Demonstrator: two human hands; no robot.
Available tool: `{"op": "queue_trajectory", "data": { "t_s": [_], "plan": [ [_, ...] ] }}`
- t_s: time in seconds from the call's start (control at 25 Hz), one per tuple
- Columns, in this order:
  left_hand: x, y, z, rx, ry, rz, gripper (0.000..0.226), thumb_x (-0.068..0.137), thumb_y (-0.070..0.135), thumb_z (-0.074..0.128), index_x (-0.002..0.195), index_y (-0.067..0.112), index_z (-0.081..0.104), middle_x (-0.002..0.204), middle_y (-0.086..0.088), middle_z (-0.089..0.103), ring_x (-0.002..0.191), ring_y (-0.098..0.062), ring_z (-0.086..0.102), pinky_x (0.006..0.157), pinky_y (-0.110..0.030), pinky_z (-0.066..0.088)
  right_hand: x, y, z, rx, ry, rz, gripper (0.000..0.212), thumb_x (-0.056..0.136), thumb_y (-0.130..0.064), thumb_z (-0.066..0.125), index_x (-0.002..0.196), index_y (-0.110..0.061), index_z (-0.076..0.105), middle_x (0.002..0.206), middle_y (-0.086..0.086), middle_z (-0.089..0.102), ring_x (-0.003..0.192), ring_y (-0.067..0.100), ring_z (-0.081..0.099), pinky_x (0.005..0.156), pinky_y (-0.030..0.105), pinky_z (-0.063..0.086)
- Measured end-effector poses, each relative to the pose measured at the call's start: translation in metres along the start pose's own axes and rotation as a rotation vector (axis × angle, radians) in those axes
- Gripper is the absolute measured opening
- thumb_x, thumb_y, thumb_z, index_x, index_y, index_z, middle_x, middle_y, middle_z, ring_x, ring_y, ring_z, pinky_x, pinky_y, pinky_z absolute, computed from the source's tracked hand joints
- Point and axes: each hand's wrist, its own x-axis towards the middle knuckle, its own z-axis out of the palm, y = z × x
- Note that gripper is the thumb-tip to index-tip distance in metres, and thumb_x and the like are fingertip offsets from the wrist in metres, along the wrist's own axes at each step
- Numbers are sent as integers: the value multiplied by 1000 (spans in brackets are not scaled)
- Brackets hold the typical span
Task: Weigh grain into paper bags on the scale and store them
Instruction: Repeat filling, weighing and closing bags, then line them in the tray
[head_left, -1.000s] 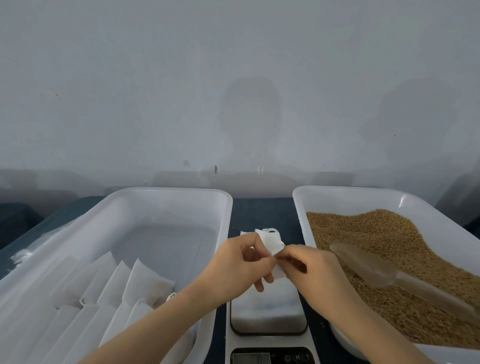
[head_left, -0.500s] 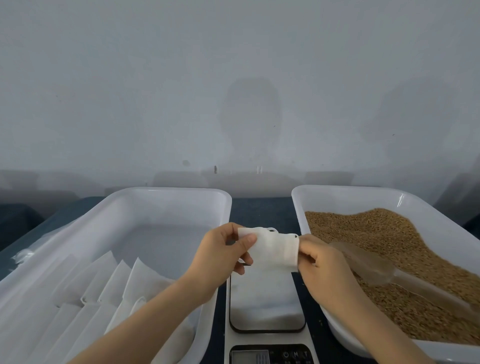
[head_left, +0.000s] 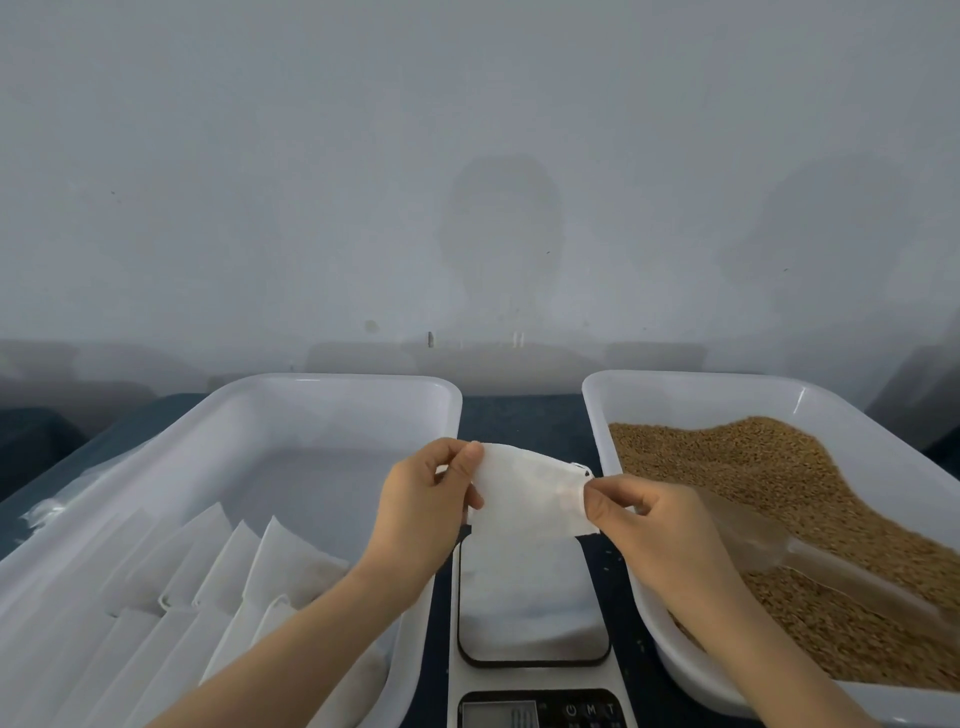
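Paper bag (head_left: 524, 499) is held in the air between both hands, spread flat and roughly level. It sits over the far end of the scale (head_left: 530, 597) platform, not touching it.

Left hand (head_left: 421, 514) pinches the bag's left edge, thumb on the far side and fingers curled under the near side. Right hand (head_left: 654, 525) pinches the right edge at the bag's mouth end, thumb and forefinger clamped on the paper, other fingers curled in. The bag spans the gap from one hand to the other.

The scale stands on the dark table (head_left: 519, 415) between two white trays, with its display (head_left: 498, 714) at the near edge; the reading is too blurred to make out.

Left tray (head_left: 332, 382) holds a row of flat white bags (head_left: 208, 582) overlapping in its near-left part. Right tray (head_left: 675, 379) is filled with brown grain (head_left: 753, 467). A translucent scoop (head_left: 810, 556) lies on the grain just right of the right hand, handle pointing near-right. Neither hand touches the scoop or the trays.
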Motion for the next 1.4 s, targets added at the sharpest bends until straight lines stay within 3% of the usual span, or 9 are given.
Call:
{"op": "queue_trajectory", "data": {
  "t_s": [0.16,0.24,0.32,0.44,0.64,0.96,1.12,1.28,1.4],
  "plan": [
    [-1,2,0,91,119,129,9,92,34,57,89,30,64,78,18,61,61,4,52,49,-5,38,0,-2,0,-17,26,-27,14,80,-34,67,74,-46,62,76,-35,65,80,-13,58,64,11,40],
    [-7,2,0,309,60,349,45,81,55,60,121,40,47,117,25,46,98,14,45,77,-1,39,0,-2,1,-71,17,-53,11,77,-40,65,72,-49,61,79,-37,63,81,-11,58,64,16,39],
    [-9,-3,3,568,-78,637,87,71,71,58,143,33,27,134,24,30,126,10,24,104,-9,22,-1,-2,4,-142,6,-76,7,72,-48,62,66,-52,60,81,-40,60,82,-11,56,62,16,37],
    [-12,-7,14,833,-234,787,95,73,66,63,149,29,20,148,15,28,139,-2,12,113,-26,14,-1,-1,7,-214,0,-120,5,68,-54,58,63,-52,58,82,-37,59,84,-10,54,61,15,35],
    [-10,-10,12,767,-151,771,53,74,48,74,118,22,61,114,10,63,110,-13,56,95,-30,30,0,4,9,-266,3,-134,10,67,-58,56,69,-49,59,74,-22,63,77,-4,58,64,16,42],
    [-11,-10,14,809,-229,742,42,81,41,68,119,26,59,116,12,61,110,-9,54,98,-29,32,-2,4,10,-258,-27,-185,39,72,-70,48,80,-37,67,74,-20,65,76,-2,60,67,19,49],
    [-9,-10,13,705,-237,625,39,83,41,66,119,29,55,115,16,58,103,-4,51,97,-25,35,7,1,-8,-209,65,-218,13,87,-44,53,90,-39,65,82,-20,66,79,-3,61,67,15,49],
    [-8,-14,12,733,-279,609,43,84,46,63,122,35,49,123,21,52,108,4,41,99,-15,24,37,20,-77,-996,-84,200,23,95,-21,45,111,-26,60,102,-9,63,82,8,60,82,30,53],
    [-8,-14,12,746,-303,619,45,84,48,62,125,37,48,126,23,48,111,8,32,96,-6,13,34,50,-113,-1378,-303,525,19,93,-17,40,85,-27,55,88,-11,57,78,6,49,91,36,40]
  ]
}}
